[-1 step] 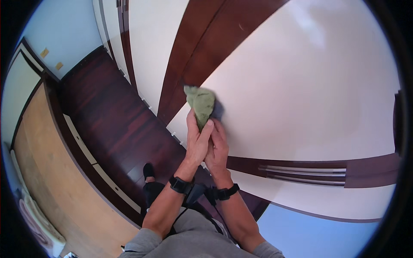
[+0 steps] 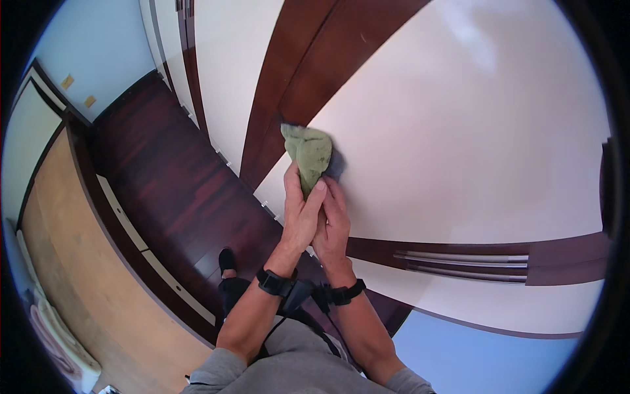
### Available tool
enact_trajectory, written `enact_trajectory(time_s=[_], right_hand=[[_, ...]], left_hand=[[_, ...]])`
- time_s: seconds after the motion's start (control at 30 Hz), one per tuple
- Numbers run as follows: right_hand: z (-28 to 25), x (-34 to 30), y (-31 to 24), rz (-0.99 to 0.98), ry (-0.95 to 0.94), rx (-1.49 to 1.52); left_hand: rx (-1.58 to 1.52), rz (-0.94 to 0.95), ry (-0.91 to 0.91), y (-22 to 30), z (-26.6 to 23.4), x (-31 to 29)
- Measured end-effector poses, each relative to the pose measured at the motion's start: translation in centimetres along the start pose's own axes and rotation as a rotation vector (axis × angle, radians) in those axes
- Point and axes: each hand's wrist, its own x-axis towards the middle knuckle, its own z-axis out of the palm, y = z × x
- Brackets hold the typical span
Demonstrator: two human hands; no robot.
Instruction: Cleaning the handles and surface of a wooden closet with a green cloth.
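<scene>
A green cloth (image 2: 310, 154), bunched up and with a dark grey part on its right side, is held in front of me by both hands. My left hand (image 2: 300, 220) is closed around its lower left part, thumb lying on top. Pressed against it, my right hand (image 2: 335, 220) is closed on the cloth from the right, its fingers partly hidden. The cloth is over the white door panel (image 2: 446, 151) and its dark brown border (image 2: 298, 79); I cannot tell whether it touches them.
Dark wooden floor (image 2: 164, 177) runs along the cabinet fronts on the left. Beyond it stands a bed frame with a bare wooden board (image 2: 98, 262) and folded bedding (image 2: 62, 348). Silver handles (image 2: 462, 262) sit on the cabinet at right. My foot (image 2: 227, 261) is on the floor.
The cloth has shifted slightly up and to the right, with its top unfolding a little. Both hands still grip it and have barely moved.
</scene>
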Motion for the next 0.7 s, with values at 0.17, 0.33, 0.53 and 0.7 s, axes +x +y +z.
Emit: enact_trajectory(time_s=[0.17, 0.33, 0.53, 0.7], right_hand=[[0.5, -1.4, 2.6, -0.032, 0.003, -0.042], [0.9, -5.4, 7.0, 0.126, -0.073, 0.002], [-3.6, -1.5, -0.1, -0.040, 0.066, -0.035], [-3.6, -2.4, 1.0, -0.100, 0.062, -0.093]], left_hand=[[-0.177, -0.100, 0.004, -2.3, 0.0, -0.6], [-0.279, -0.378, 0.069, -7.7, -1.0, -2.9], [-0.081, -0.011, -0.074, 1.4, 2.7, -3.1], [-0.117, -0.002, -0.026, -1.2, 2.9, -3.8]])
